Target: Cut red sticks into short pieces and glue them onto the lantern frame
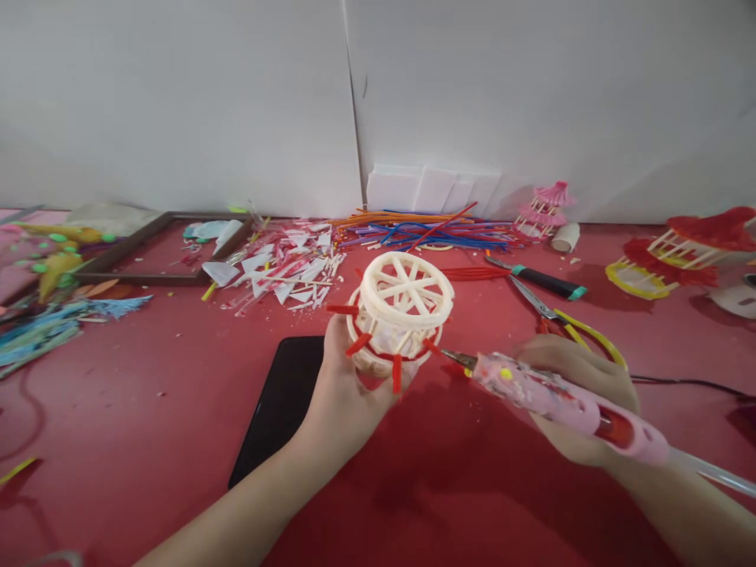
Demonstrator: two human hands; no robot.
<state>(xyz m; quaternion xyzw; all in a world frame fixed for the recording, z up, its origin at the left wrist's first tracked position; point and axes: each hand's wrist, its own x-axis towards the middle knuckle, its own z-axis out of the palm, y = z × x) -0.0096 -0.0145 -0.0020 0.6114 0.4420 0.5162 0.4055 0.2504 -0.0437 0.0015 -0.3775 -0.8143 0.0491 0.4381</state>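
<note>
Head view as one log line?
left hand: cream wheel-topped frame held | right hand: pink tool held, tip near red strip | black slab: on red table

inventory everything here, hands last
wheel-topped model: 1, cream-red, centre
pen-shaped tool: 1, pink, centre-right
flat slab: 1, black, centre-left
frame: 1, brown, back left
scraps: many, white-pink, beside frame
thin sticks: many, multicoloured, along wall
sheets: several, white, against wall
rods: several, red, back centre
pagoda-like model: 1, pink, back right
roll: 1, beige, back right
scissors: 1, yellow-handled, right
handled tool: 1, black-teal, right
tiered pieces: several, red-yellow, right edge
strands: many, blue-green, left
soft pieces: several, yellow-green, left
cable: 1, black, right
strip: 1, yellow, lower left
tabletop: 1, red, foreground
wall panels: 2, white, back
left grip: 1, bare, holding wheel-topped model
right grip: 1, bare, holding pen-shaped tool
</note>
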